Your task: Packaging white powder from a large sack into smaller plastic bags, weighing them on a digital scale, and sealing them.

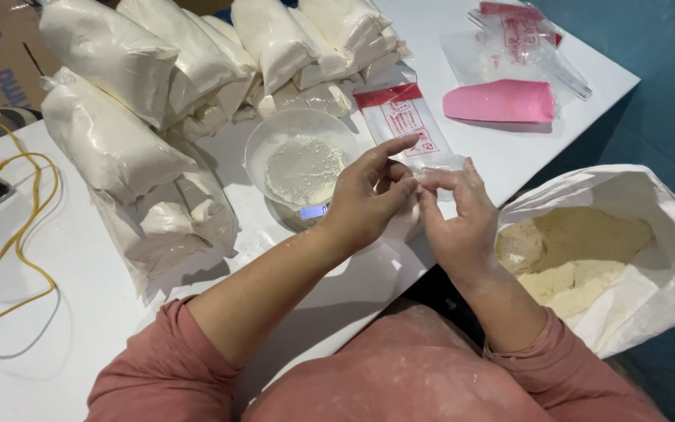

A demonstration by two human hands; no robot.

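A white table (80, 312) stands on a blue floor, with an open sack of flour (587, 250) at its right edge. A clear plastic bag (412, 125) lies on the table, its long axis running from the hands away toward the filled bags (158, 70). Both hands, dusted with flour, meet above its near end beside a bowl (298, 152): the left hand (369, 199) and right hand (458, 223) pinch its edge with fingers closed.

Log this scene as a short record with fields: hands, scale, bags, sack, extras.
hands: left hand and right hand pinch an empty clear bag, both dusted with powder
scale: clear bowl of white powder on it
bags: filled powder bags piled on white table
sack: open white sack of yellowish powder
extras: pink scoop, yellow cable
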